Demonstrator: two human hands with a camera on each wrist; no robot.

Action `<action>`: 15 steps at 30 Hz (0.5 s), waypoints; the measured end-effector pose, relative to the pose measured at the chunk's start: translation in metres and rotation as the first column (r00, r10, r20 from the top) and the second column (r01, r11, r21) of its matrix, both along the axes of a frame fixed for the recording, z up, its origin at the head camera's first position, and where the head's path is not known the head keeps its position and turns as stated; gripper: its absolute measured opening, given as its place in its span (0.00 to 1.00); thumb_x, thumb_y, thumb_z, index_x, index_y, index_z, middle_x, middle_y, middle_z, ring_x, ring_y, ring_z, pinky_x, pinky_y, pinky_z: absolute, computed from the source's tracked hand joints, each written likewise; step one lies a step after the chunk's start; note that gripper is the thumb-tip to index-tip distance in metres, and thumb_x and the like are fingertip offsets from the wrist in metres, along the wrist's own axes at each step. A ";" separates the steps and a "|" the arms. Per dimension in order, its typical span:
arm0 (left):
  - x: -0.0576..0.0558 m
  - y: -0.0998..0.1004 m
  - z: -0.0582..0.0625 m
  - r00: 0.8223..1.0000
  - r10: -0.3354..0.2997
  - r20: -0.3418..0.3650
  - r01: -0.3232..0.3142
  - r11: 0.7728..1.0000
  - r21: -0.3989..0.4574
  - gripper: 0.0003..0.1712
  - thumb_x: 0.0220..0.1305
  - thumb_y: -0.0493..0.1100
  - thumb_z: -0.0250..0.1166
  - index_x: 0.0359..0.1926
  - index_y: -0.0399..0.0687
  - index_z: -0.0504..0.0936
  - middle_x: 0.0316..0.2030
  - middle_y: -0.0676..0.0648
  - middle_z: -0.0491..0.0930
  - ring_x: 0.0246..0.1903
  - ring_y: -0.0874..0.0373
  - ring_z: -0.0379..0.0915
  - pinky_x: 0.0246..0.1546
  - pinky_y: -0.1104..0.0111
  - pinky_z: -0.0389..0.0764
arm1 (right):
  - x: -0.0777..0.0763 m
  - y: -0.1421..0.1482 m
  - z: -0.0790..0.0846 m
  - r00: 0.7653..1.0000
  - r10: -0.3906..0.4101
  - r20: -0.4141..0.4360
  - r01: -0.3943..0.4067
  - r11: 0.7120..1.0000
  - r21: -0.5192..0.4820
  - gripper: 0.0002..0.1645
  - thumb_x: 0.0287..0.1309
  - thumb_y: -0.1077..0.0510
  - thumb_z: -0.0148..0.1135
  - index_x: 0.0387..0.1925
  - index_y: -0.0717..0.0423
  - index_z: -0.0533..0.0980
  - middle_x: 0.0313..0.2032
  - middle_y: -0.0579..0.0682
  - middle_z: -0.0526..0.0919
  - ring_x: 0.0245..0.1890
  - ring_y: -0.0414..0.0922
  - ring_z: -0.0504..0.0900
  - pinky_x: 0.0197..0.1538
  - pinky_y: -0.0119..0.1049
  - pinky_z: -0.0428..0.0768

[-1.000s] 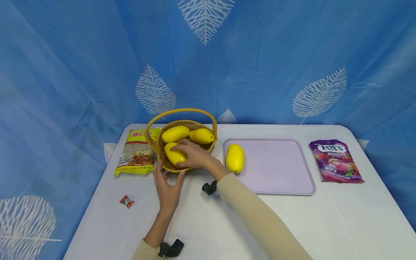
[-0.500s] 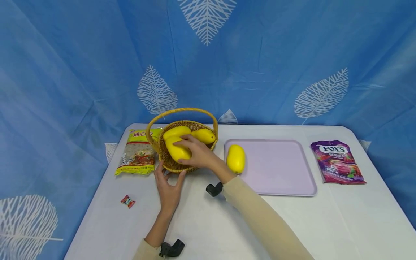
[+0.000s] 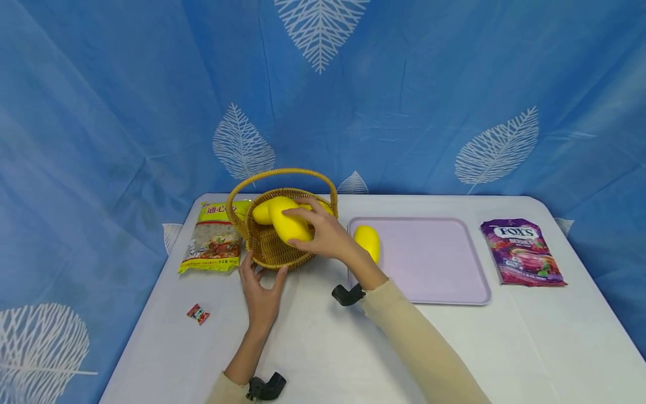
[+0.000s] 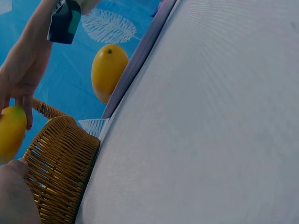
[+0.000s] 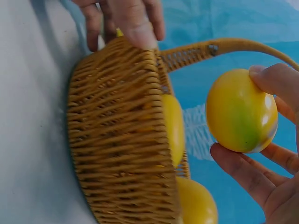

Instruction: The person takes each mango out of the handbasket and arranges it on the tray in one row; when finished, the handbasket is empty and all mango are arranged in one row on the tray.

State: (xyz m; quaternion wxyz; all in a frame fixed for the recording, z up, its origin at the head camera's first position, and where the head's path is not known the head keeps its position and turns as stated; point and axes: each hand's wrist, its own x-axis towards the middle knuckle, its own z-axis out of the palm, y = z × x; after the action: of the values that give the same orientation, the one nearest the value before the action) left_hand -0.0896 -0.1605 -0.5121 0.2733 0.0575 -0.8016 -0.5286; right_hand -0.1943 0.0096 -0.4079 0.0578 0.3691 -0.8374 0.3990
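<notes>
A yellow mango (image 3: pixel 290 221) is pinched in my right hand (image 3: pixel 329 233), above the wicker basket (image 3: pixel 270 249). In the right wrist view this mango (image 5: pixel 238 112) hangs between thumb and fingers, apart from the rim. My left hand (image 3: pixel 262 294) holds the near side of the basket, its thumb (image 5: pixel 140 35) on the rim in the right wrist view. Inside the basket lie two more mangoes, one (image 3: pixel 261 214) at the left and one (image 3: pixel 328 209) partly hidden by my right hand. Another mango (image 3: pixel 367 241) rests on the tray's left end, partly covered by my right forearm.
The lilac tray (image 3: pixel 429 258) lies right of the basket. Beside the basket's left side is a food packet (image 3: pixel 214 238). A small wrapped candy (image 3: pixel 198 314) sits nearer the front. At the far right lies a purple candy bag (image 3: pixel 524 252). The basket's handle (image 3: pixel 282 171) arches over it.
My right hand has lifted the mango from the basket's front, moving it up and to the right. The left hand has stayed at the basket.
</notes>
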 end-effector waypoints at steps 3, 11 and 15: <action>-0.001 -0.002 -0.004 1.000 0.000 0.008 0.000 1.000 0.007 0.47 0.54 0.49 0.69 0.69 0.44 0.54 0.63 0.40 0.57 0.60 0.49 0.59 0.52 0.54 0.71 | 0.003 0.008 0.004 1.000 -0.002 -0.015 0.001 1.000 -0.031 0.33 0.49 0.45 0.68 0.59 0.40 0.71 0.64 0.51 0.63 0.59 0.48 0.70 0.52 0.40 0.77; -0.001 -0.001 -0.003 1.000 -0.004 0.016 0.004 1.000 0.013 0.47 0.54 0.48 0.69 0.69 0.44 0.53 0.63 0.39 0.57 0.61 0.47 0.59 0.52 0.55 0.71 | 0.011 0.036 0.014 0.999 -0.032 -0.026 0.030 0.996 -0.088 0.33 0.49 0.48 0.69 0.59 0.42 0.71 0.65 0.52 0.59 0.53 0.45 0.73 0.38 0.31 0.81; -0.002 -0.001 -0.003 1.000 -0.002 0.014 0.002 1.000 0.012 0.46 0.55 0.48 0.69 0.69 0.44 0.53 0.63 0.40 0.57 0.61 0.47 0.58 0.53 0.54 0.71 | 0.015 0.051 0.016 0.997 -0.073 -0.034 0.068 0.990 -0.121 0.34 0.48 0.51 0.70 0.59 0.45 0.71 0.65 0.54 0.60 0.53 0.47 0.73 0.36 0.31 0.82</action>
State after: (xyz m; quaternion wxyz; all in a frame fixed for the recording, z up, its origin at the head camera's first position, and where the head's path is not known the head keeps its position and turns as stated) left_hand -0.0912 -0.1617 -0.5155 0.2667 0.0623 -0.8004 -0.5332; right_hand -0.1795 0.0604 -0.3917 0.1100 0.3428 -0.8233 0.4388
